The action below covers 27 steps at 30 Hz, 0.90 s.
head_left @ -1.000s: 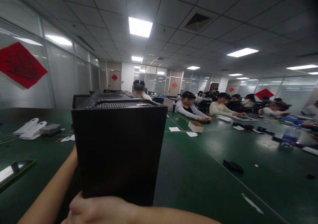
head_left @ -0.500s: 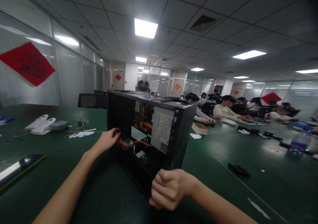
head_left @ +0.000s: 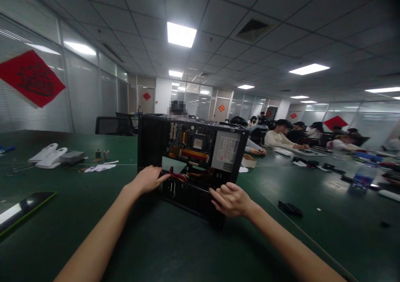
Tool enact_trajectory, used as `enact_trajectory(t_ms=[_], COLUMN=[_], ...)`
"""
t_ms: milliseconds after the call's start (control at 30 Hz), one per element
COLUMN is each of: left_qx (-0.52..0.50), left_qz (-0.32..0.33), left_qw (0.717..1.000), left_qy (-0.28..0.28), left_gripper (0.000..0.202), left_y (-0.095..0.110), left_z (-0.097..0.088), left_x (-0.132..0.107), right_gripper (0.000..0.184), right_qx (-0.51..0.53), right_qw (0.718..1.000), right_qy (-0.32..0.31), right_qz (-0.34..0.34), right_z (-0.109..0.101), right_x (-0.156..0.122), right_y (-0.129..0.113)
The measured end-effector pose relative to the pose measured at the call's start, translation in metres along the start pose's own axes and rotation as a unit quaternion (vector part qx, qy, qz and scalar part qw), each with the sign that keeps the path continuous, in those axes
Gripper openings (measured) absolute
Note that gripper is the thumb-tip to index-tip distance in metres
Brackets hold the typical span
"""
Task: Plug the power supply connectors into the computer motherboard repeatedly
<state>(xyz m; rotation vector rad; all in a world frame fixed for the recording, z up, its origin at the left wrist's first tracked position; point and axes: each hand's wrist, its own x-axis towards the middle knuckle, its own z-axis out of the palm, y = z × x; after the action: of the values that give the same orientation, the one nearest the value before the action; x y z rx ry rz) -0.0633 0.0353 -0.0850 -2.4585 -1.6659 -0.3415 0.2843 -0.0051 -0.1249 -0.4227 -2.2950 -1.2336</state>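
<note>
A black computer case (head_left: pixel 190 203) stands upright on the green table with its open side facing me. Inside it I see a motherboard (head_left: pixel 197 143), a grey power supply (head_left: pixel 227 150) at the upper right and a bundle of coloured cables (head_left: pixel 179 175) hanging below the board. My left hand (head_left: pixel 150 179) holds the frame at the lower left, near the cables. On the lower right edge, my right hand (head_left: pixel 231 199) grips the case with curled fingers. The fingertips of both hands are partly hidden against the dark case.
On the left lie a dark flat panel with a green edge (head_left: pixel 26 210), white plastic pieces (head_left: pixel 51 156), a grey box (head_left: pixel 71 158) and paper scraps (head_left: pixel 100 168). To the right are a small open box (head_left: pixel 249 161), a black item (head_left: pixel 290 208) and a water bottle (head_left: pixel 364 177). Several people sit beyond.
The case has turned so its open side faces me more squarely. My right hand has moved up and away from me with its near corner; my left hand has shifted slightly right.
</note>
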Motion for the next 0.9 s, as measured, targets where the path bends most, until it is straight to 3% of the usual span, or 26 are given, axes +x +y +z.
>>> enact_trajectory(t_ms=[200, 500, 667, 900], left_qx=[0.009, 0.050, 0.049, 0.062], left_qz=[-0.011, 0.015, 0.015, 0.025], left_qw=[0.998, 0.992, 0.990, 0.987], left_qy=[-0.056, -0.118, -0.134, -0.143], left_gripper=[0.058, 0.025, 0.031, 0.041], left_y=[0.006, 0.036, 0.053, 0.050], left_z=[-0.011, -0.038, -0.050, -0.056], left_x=[-0.005, -0.026, -0.033, -0.032], right_gripper=[0.023, 0.015, 0.017, 0.016], right_qx=[-0.008, -0.046, -0.059, -0.055], right_qw=[1.000, 0.998, 0.996, 0.996], right_qy=[-0.017, -0.038, -0.064, -0.064], right_qz=[0.020, 0.019, 0.026, 0.035], right_z=[0.002, 0.011, 0.014, 0.017], right_x=[-0.009, -0.036, -0.040, -0.041], right_y=[0.005, 0.025, 0.028, 0.025])
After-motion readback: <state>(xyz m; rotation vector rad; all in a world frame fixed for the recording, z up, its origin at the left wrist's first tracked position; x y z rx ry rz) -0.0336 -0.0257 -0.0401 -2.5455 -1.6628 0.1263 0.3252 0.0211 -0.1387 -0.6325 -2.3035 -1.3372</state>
